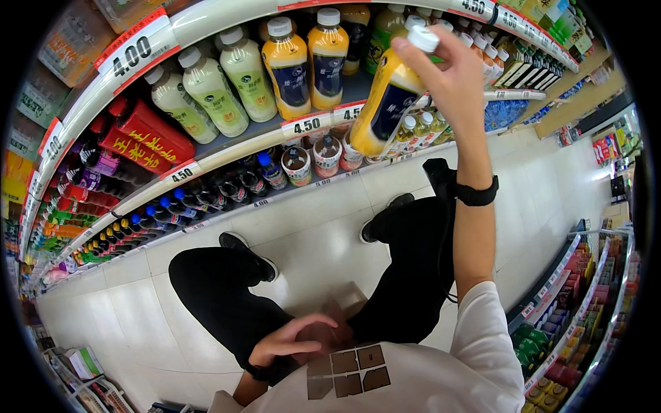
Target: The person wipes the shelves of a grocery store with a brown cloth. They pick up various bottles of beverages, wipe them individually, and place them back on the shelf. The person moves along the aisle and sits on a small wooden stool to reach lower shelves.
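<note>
My right hand (448, 67) grips a yellow drink bottle (390, 111) by its neck, just under the white cap. The bottle has a dark blue label and hangs tilted in front of the shelf edge. Two similar yellow bottles (285, 72) stand upright on the shelf to its left. Beside these are three pale green bottles (248, 77). Low by my lap, my left hand (294, 338) has its thumb and fingers apart with nothing seen between them. A brown thing (351, 302) shows between my legs, partly hidden, and I cannot tell what it is.
A white shelf rail (248, 147) with price tags curves across the view. Red bottles (155, 129) lean at the left; dark bottles (227, 188) fill the lower shelf. Behind my right side stands another stocked shelf (560, 310). Pale floor tiles (304, 227) lie under my shoes.
</note>
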`<state>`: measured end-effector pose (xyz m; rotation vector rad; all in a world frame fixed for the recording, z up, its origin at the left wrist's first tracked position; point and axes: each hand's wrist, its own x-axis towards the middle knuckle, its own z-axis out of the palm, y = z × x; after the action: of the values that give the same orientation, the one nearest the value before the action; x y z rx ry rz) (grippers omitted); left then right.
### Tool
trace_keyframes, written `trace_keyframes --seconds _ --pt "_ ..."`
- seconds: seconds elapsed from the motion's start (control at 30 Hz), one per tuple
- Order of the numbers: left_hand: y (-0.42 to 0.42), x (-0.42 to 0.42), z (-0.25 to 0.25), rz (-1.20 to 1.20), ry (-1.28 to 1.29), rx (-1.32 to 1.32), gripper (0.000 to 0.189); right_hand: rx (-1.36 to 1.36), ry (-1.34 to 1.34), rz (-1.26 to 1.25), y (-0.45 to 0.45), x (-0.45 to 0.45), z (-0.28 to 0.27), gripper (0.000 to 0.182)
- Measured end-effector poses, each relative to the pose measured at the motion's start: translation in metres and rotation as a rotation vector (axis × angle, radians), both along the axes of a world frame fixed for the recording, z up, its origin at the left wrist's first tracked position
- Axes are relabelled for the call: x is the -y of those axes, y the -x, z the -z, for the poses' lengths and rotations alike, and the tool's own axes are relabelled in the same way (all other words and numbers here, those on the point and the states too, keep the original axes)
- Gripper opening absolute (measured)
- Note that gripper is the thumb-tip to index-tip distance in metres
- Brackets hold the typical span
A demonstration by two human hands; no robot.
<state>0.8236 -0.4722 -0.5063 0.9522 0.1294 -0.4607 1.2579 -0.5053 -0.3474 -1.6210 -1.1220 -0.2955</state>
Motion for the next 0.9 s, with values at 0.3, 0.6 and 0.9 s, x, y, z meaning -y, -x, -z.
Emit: trace_keyframes --seconds 0.3,0.6,0.9 --pt "-0.012 -0.001 0.002 0.046 -0.04 -0.028 0.046 -0.467 0.352 -0.124 -0.011 -0.002 0.085 0.042" --pt "-0.006 0.004 0.015 0.051 -0.046 -0.008 0.047 -0.396 0.419 -0.083 -0.024 -0.004 0.129 0.054" --pt "0.002 -0.004 -0.005 -0.013 -0.07 0.03 0.045 -0.1 0.596 0.084 -0.015 0.003 0.132 0.057"
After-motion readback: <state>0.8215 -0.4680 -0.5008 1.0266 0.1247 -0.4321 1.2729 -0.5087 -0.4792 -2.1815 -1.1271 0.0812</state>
